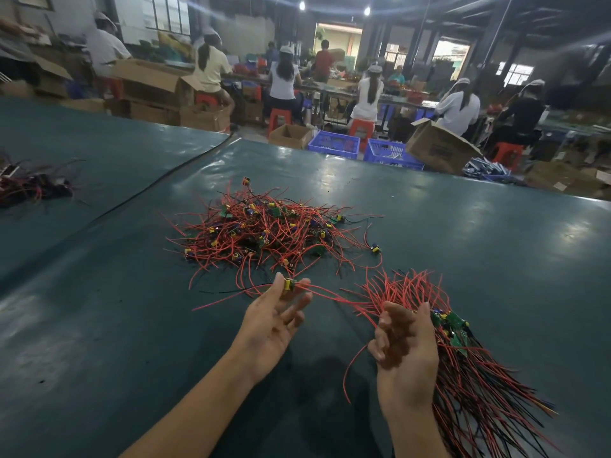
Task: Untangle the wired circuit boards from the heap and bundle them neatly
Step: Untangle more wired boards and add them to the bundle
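Wires [231, 226] of the heap [271, 236] look thin, springy, quick to snag; better hold the light board itself. Left hand [276, 320] pinches one circuit board [288, 285] near the heap; right hand [405, 352] curls round the bundle [463, 368].

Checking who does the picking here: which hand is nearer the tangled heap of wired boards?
Left. The left hand is just short of the heap, pinching one board; the right hand holds the bundle farther off to the side.
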A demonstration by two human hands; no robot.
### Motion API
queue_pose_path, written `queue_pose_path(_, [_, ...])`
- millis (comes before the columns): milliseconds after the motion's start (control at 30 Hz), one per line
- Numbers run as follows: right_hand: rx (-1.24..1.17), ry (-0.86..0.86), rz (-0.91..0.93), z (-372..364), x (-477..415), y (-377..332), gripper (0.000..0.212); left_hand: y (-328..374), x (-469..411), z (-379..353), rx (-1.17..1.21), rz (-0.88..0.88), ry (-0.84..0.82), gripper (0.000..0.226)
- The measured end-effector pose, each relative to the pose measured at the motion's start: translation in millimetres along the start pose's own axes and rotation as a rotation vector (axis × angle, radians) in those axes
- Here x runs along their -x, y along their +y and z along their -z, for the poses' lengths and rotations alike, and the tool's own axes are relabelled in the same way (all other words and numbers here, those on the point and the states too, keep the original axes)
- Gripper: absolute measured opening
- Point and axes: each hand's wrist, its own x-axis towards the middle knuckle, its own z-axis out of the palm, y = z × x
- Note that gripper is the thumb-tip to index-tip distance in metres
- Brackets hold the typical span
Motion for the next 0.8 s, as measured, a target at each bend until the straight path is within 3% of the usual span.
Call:
queue_pose_path(167, [0.169, -0.053, -0.043, -2.5, 0.9, 13.4, 0.047, 2.8, 1.8, 0.3, -0.015, 0.082, -0.134, 0.025])
queue_pose_path(267, [0.349, -0.094, -0.061, -4.1, 3.6, 22.3, 0.047, -1.7, 4.1, -1.6, -0.268, 0.102, -0.205, 0.029])
queue_pose_path(333, [0.438, -0.152, -0.045, -7.6, 6.7, 26.0, 0.040, -5.9, 7.4, -2.2, -0.500, 0.068, -0.271, 0.033])
queue_pose_path(433, [0.498, -0.193, -0.015, -9.2, 7.7, 29.0, 0.026, -12.6, 11.5, -2.7, -0.651, 0.017, -0.342, 0.040])
queue_pose_path(600, [0.570, -0.047, -0.012, -7.0, 4.4, 26.8, 0.034, -16.3, 11.1, -3.7, -0.757, -0.019, -0.393, 0.034])
queue_pose_path(800, [0.296, 0.191, -0.027, 5.8, -12.1, 6.6, 0.027, -12.3, 14.6, -3.4, -0.798, 0.024, -0.524, 0.028])
